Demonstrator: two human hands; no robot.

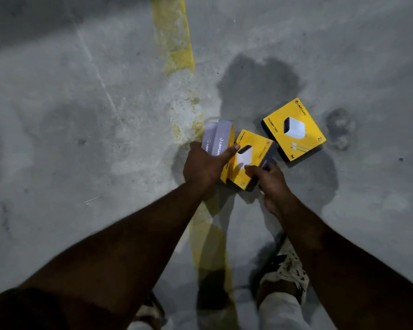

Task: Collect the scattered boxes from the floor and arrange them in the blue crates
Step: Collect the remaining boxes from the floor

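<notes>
My left hand grips a small stack of yellow-and-grey charger boxes, their grey sides turned up. My right hand holds the near corner of another yellow charger box, which leans against the stack in my left hand. A third yellow box with a white charger printed on it lies flat on the concrete floor, just right of and beyond both hands, untouched. No blue crate is in view.
A worn yellow painted line runs across the grey concrete floor from the top centre toward my feet. My patterned shoe stands at the bottom, below my right arm. A dark stain spreads around the boxes.
</notes>
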